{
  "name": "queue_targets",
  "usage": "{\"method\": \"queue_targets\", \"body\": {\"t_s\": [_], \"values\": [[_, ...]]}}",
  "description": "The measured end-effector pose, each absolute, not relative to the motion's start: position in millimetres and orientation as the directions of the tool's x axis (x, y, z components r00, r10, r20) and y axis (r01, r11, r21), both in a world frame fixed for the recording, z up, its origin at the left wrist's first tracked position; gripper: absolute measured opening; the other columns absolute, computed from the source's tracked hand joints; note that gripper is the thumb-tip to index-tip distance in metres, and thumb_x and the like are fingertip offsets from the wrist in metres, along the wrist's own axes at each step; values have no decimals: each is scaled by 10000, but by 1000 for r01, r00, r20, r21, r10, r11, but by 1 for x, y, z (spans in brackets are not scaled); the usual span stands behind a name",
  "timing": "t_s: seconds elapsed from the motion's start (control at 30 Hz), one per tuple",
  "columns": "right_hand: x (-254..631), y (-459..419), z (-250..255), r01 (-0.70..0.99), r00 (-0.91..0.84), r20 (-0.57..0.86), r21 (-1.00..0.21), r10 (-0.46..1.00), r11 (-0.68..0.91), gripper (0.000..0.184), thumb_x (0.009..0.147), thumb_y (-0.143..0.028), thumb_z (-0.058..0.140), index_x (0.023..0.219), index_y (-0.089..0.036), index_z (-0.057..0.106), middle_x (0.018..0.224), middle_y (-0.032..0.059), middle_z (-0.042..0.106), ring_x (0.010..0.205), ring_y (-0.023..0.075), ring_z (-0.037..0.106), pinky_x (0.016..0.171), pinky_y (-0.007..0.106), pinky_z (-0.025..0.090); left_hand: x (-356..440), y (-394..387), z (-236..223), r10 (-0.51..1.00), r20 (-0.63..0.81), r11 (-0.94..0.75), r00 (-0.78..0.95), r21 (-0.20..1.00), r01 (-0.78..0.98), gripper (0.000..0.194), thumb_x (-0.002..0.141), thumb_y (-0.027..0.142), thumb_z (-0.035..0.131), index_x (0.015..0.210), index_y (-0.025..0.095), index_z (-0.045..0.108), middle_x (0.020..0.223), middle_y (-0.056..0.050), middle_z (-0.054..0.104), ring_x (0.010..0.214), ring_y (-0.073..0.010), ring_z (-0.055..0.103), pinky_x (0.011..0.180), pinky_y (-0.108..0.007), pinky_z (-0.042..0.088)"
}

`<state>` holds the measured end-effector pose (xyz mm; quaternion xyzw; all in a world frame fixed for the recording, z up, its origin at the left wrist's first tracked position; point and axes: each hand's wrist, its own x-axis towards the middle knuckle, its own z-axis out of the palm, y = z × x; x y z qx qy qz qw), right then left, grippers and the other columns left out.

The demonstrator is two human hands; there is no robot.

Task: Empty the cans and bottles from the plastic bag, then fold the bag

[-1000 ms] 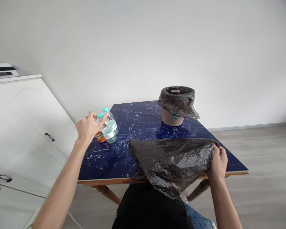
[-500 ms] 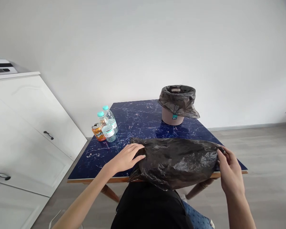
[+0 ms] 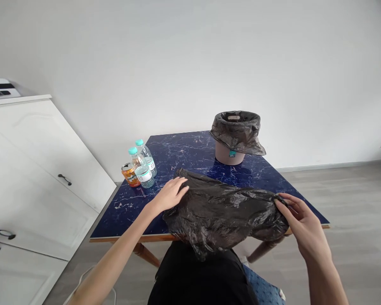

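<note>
A crumpled black plastic trash bag (image 3: 222,212) stretches between my hands across the table's front edge, its lower part hanging toward my lap. My left hand (image 3: 169,195) is at the bag's upper left end, fingers reaching forward and thumb a little below, with plastic between them. At the right end, my right hand (image 3: 300,216) pinches the bunched bag between thumb and fingers. Behind the bag stands a pinkish-brown trash can (image 3: 225,157), lined with another black bag (image 3: 236,137) folded over its rim.
Two clear bottles with turquoise caps, the nearer bottle (image 3: 144,173) and the farther bottle (image 3: 150,162), stand beside an orange can (image 3: 131,176) at the left edge of the blue marbled table (image 3: 178,148). A white cabinet (image 3: 34,169) is on the left. Behind rises a wall (image 3: 178,63).
My left hand has moved slightly forward and left, carrying the bag's left end with it. My right hand has shifted a little inward, and the bag now looks slacker and more slanted.
</note>
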<state>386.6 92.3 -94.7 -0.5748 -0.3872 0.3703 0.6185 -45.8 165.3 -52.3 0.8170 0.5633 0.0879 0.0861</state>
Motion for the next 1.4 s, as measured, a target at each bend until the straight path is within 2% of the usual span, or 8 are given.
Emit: {"method": "queue_targets", "body": {"t_s": [0.27,0.57,0.7,0.8,0.93,1.07,1.23,1.4], "values": [[382,108,-99,69,327,76,-996,942,56,668,744,-682,876,1210,-218,761,982,42,712,913,220,723,716,280,582,-55,195,-60,926,-82,-341,368,236,910,832,1063,776,311,1747,303,299,1821,-73,189,1698,-402,106,1347,-680,59],[361,82,-61,546,301,353,-826,886,143,743,877,-737,695,1432,-247,632,1460,171,650,1297,387,657,1046,554,554,-27,161,-56,911,17,-404,412,246,881,782,1104,720,246,1750,283,300,1804,-46,297,1695,-326,205,1382,-523,174],[337,57,-51,671,164,451,-703,877,236,573,1008,-676,554,1422,-291,646,1526,126,639,1369,378,626,1074,548,539,-37,138,-67,897,-95,-398,432,256,881,912,1036,822,357,1776,330,151,1824,-37,116,1696,-383,114,1369,-589,167],[323,54,-71,710,-29,440,-623,898,328,569,1050,-658,522,1455,-277,642,1545,119,645,1494,386,534,1237,637,398,-62,146,-59,872,-156,-417,464,260,871,953,995,852,438,1765,399,108,1825,-1,51,1699,-377,33,1369,-622,73],[309,66,-107,779,-191,315,-528,930,339,605,1103,-638,403,1471,-228,652,1581,134,622,1609,417,383,1291,786,164,-75,166,-40,889,-129,-399,440,255,881,1013,922,883,550,1748,366,274,1820,-65,153,1693,-426,66,1355,-657,88],[291,72,-110,811,-201,371,-456,907,366,610,1124,-618,358,1446,-191,653,1634,163,561,1653,437,271,1279,809,143,-46,158,-43,900,-48,-405,434,283,870,805,1080,761,330,1762,344,240,1821,-15,210,1707,-326,114,1391,-533,141],[282,55,-88,809,-195,530,-389,825,440,594,1099,-605,464,1577,-253,472,1723,157,421,1669,434,208,1281,757,226,-19,128,-64,908,-124,-348,401,309,885,864,1072,781,283,1781,323,98,1827,-30,100,1696,-382,84,1371,-611,179],[299,52,-95,815,7,496,-506,868,282,497,1042,-651,497,1298,-228,548,1292,215,634,1261,434,636,987,594,544,-30,115,-76,943,-3,-317,332,282,905,815,1112,708,244,1780,316,-12,1848,-46,-9,1707,-338,-22,1387,-602,50]]}}
